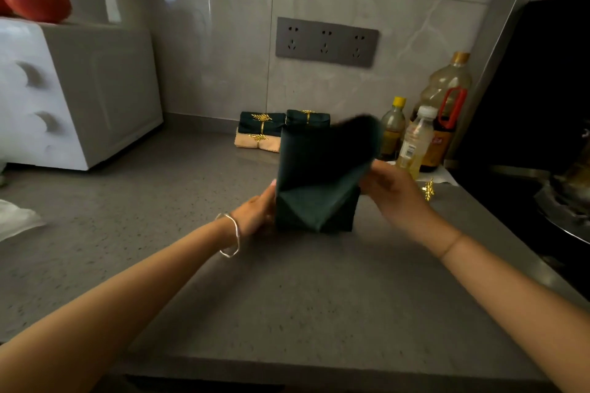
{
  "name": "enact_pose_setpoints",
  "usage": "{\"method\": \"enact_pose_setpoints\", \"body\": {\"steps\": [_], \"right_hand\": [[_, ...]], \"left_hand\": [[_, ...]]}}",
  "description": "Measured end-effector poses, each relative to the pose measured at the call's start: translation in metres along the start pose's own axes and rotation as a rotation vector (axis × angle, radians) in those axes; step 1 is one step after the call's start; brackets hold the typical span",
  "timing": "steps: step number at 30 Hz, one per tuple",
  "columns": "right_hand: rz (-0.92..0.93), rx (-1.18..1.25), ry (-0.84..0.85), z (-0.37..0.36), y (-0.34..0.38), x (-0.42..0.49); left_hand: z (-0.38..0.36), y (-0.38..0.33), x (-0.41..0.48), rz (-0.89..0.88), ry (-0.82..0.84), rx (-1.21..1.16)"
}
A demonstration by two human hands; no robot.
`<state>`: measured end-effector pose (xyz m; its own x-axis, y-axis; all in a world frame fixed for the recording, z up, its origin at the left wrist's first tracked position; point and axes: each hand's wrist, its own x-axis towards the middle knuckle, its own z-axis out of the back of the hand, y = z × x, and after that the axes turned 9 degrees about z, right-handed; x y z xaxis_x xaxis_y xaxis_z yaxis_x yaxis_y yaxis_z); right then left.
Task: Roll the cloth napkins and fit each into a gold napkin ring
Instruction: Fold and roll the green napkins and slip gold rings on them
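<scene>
- While the dark green napkin stood half-raised at the centre of the countertop, its lower edge rested on the stone and its upper flap, blurred, leaned toward twelve o'clock.
- At nine o'clock of the cloth the left hand gripped its left edge, with the fingers mostly hidden behind the fabric. At three o'clock the right hand pinched the right fold.
- By my reading the step in hand was the folding that comes ahead of the roll. No ring was on this napkin yet.
- A loose gold ring lay on the counter just beside the right hand, at its three o'clock.
- Three finished napkins, two green and one peach, each ringed, sat at twelve o'clock by the wall, with bottles at two o'clock.
- The next move would likely call for laying the flap flat and rolling the cloth tightly. One hand would then have to keep the roll closed while the other reached for the ring.
</scene>
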<state>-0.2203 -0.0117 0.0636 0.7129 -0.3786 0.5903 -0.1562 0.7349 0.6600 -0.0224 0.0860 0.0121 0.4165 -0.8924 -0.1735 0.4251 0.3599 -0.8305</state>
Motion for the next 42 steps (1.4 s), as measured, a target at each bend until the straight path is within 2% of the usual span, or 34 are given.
{"method": "enact_pose_setpoints", "body": {"steps": [4, 6, 9, 12, 15, 19, 23, 26, 30, 33, 37, 42], "right_hand": [[-0.156, 0.111, -0.233, -0.005, -0.052, 0.048], [-0.256, 0.133, -0.28, -0.013, -0.077, 0.065], [-0.506, 0.102, -0.27, -0.028, -0.112, 0.075], [-0.754, 0.036, -0.206, -0.037, -0.133, 0.076], [-0.838, 0.003, -0.187, -0.036, -0.13, 0.078], [-0.93, 0.1, -0.168, -0.029, -0.121, 0.077], [-0.917, 0.222, -0.142, -0.016, -0.106, 0.059], [-0.831, 0.117, 0.027, -0.004, -0.09, 0.031], [-0.737, 0.193, 0.156, 0.002, -0.071, -0.007], [-0.695, 0.244, 0.137, 0.002, -0.063, -0.028], [-0.614, 0.108, 0.08, -0.001, -0.06, -0.042], [-0.549, 0.101, -0.039, -0.006, -0.061, -0.05]], "left_hand": [[0.015, 0.0, 0.011, 0.152, 0.041, -0.09], [0.014, 0.002, 0.019, 0.184, 0.026, -0.061], [0.009, 0.008, 0.031, 0.193, -0.025, 0.092], [0.006, 0.011, 0.04, 0.179, -0.016, 0.135], [0.006, 0.011, 0.045, 0.179, -0.018, 0.142], [0.004, 0.009, 0.043, 0.198, 0.004, 0.123], [-0.002, 0.008, 0.036, 0.171, 0.007, 0.071], [-0.008, 0.009, 0.032, 0.151, -0.032, 0.049], [-0.012, 0.007, 0.027, 0.149, -0.051, 0.022], [-0.014, 0.005, 0.021, 0.15, -0.036, 0.02], [-0.017, 0.005, 0.016, 0.139, -0.034, 0.048], [-0.02, 0.003, 0.012, 0.144, -0.027, 0.097]]}}
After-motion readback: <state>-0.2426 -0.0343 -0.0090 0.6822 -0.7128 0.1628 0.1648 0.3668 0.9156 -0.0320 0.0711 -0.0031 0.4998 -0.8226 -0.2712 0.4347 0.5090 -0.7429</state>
